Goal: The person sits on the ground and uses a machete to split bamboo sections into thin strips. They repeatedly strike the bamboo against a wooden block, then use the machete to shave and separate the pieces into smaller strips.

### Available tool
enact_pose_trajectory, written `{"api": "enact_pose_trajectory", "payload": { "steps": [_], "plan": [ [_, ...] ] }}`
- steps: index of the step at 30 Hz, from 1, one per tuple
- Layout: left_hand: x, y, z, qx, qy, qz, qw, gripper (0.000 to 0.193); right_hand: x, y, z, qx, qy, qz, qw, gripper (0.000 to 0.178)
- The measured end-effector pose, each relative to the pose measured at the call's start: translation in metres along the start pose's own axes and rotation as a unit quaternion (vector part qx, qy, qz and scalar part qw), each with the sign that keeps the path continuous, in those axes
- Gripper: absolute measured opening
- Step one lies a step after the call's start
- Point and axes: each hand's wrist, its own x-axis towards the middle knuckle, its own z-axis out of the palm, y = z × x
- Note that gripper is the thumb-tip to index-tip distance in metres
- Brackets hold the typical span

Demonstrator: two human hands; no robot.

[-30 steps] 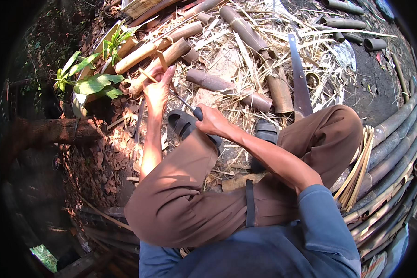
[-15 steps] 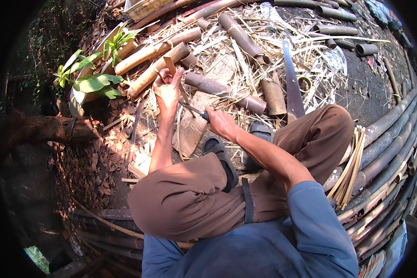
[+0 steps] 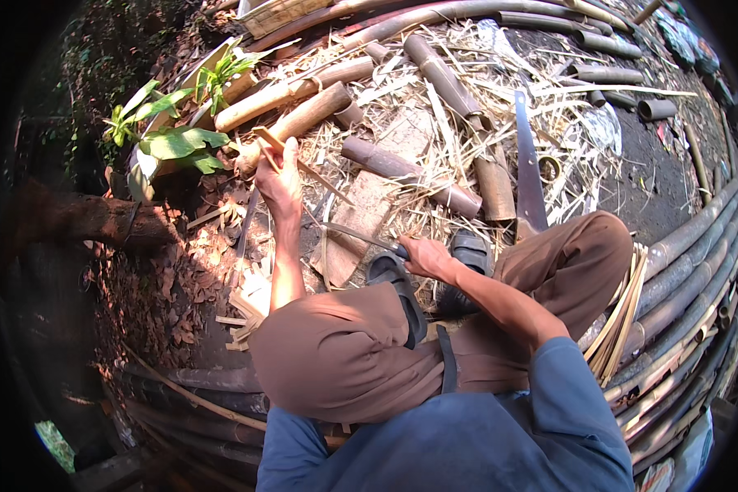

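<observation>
My left hand [image 3: 279, 187], fingers closed, grips flat bamboo strips [image 3: 325, 182]; one sticks up past the thumb, another slants down to the right. My right hand [image 3: 430, 258] is wrapped around the dark handle of a knife [image 3: 359, 235]. Its narrow blade points left, below the strips and apart from them. Beneath the blade, a flat wooden board [image 3: 359, 220] lies on the ground ahead of my sandals [image 3: 395, 283].
Cut bamboo sections [image 3: 410, 174] lie among pale shavings [image 3: 459, 78]. A handsaw [image 3: 526, 156] rests right of them. Split bamboo strips [image 3: 619, 328] lie by my right knee, against long bamboo poles [image 3: 672, 283]. A leafy plant [image 3: 172, 143] stands at the left, above a log [image 3: 115, 225].
My right hand has drawn the knife down and to the right, away from the strips. The strips in my left hand have tilted, and that hand has shifted slightly left and down.
</observation>
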Motion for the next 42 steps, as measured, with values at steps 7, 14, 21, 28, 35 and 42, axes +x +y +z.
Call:
{"api": "enact_pose_trajectory", "payload": {
  "steps": [7,14,21,28,35,42],
  "plan": [
    [0.033,0.007,-0.095,-0.307,0.043,-0.148,0.939,0.024,0.004,0.002,-0.015,-0.068,0.121,-0.011,0.990,0.069],
    [0.010,-0.004,-0.088,-0.507,-0.032,-0.242,0.827,0.031,0.039,-0.098,-0.089,0.012,0.296,-0.220,0.929,0.070],
    [-0.008,0.011,-0.073,-0.544,-0.006,-0.260,0.798,0.043,0.005,-0.101,-0.059,0.032,0.288,-0.188,0.939,0.047],
    [-0.020,0.000,-0.059,-0.517,0.016,-0.266,0.813,0.048,-0.005,-0.087,-0.047,-0.012,0.348,-0.206,0.915,0.057],
    [-0.017,-0.016,-0.045,-0.487,0.052,-0.359,0.794,0.060,-0.017,-0.078,-0.046,0.003,0.254,-0.177,0.951,0.059],
    [-0.026,-0.001,-0.035,-0.459,0.109,-0.311,0.825,0.049,-0.023,-0.083,-0.042,0.009,0.260,-0.128,0.957,0.056]
  ]
}}
